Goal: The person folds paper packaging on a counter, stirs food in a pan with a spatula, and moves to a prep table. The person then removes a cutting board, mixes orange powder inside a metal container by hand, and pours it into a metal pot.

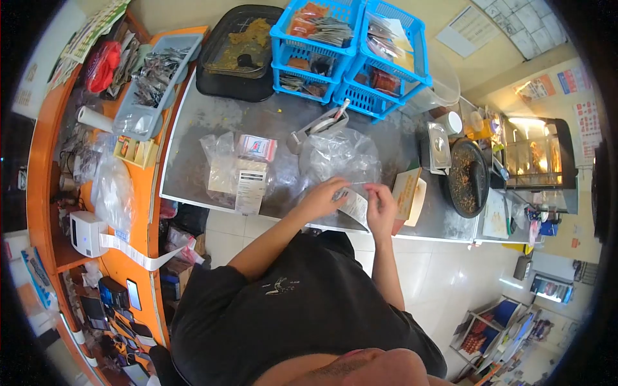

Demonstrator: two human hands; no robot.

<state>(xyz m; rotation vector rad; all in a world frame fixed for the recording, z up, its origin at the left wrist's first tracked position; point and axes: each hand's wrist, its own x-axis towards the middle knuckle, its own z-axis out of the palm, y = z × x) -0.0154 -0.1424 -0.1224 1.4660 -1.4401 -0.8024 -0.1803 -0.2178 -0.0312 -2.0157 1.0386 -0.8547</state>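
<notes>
On the metal counter lies a clear plastic bag [341, 157], its near edge drawn up between my hands. My left hand [324, 198] has its fingers closed at that edge. Opposite it, my right hand [381, 209] pinches the same edge with thumb and fingertips. A white printed receipt [355, 207] hangs between the hands, close to the left fingers; what fixes it there is hard to see. Just beyond the bag is a grey tape dispenser [315, 133]. Right of my right hand stands an open cardboard food box [408, 195].
More packed clear bags [222, 164] and a receipt [251, 188] lie left on the counter. Blue baskets [380, 106] of sachets and a black tray [225, 83] stand behind. A dark pan [465, 186] sits right. An orange shelf [138, 257] with a label printer [87, 233] is left.
</notes>
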